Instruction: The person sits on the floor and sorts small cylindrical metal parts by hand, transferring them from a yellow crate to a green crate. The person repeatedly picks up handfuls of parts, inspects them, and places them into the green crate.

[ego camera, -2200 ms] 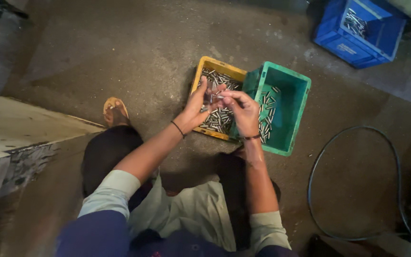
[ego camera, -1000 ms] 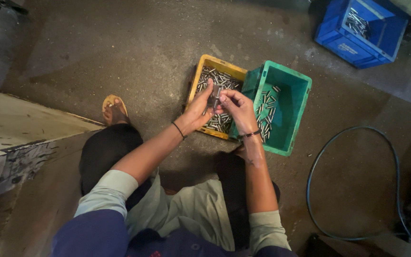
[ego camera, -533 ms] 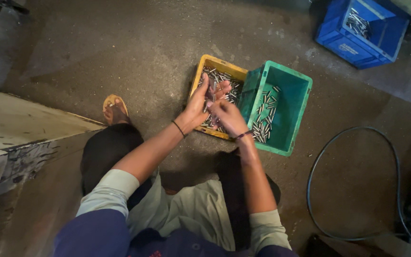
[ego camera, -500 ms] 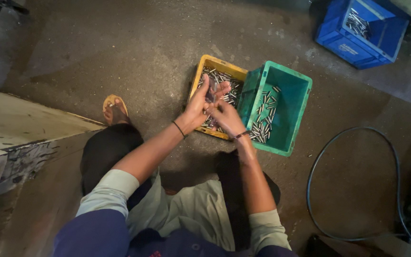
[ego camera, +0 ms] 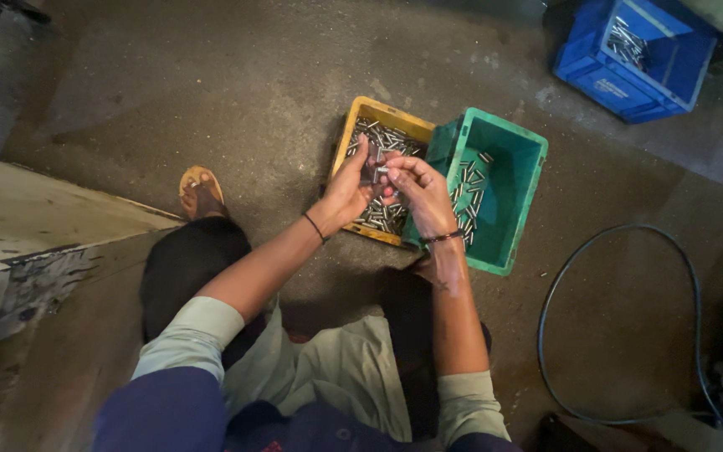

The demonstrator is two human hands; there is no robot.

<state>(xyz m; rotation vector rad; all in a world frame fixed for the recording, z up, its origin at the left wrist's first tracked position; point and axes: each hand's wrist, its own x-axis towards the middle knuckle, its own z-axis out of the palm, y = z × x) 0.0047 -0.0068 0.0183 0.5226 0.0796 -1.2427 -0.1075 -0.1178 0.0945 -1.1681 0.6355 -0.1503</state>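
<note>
Above the yellow bin (ego camera: 360,107) of small metal pins, the left hand (ego camera: 346,191) cups a few pins (ego camera: 371,172); the right hand (ego camera: 422,192), touching it, pinches one, its axis unclear; the green bin (ego camera: 519,209) lies just right, nearer that hand.

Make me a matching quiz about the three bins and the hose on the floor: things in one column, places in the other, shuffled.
Things:
1. yellow bin
2. green bin
3. blue bin
4. black hose

Places:
A. top right corner, apart from the others
B. under both hands
C. looped on the floor at right
D. tilted against the yellow one's right side

Pairs: 1-B, 2-D, 3-A, 4-C
</note>
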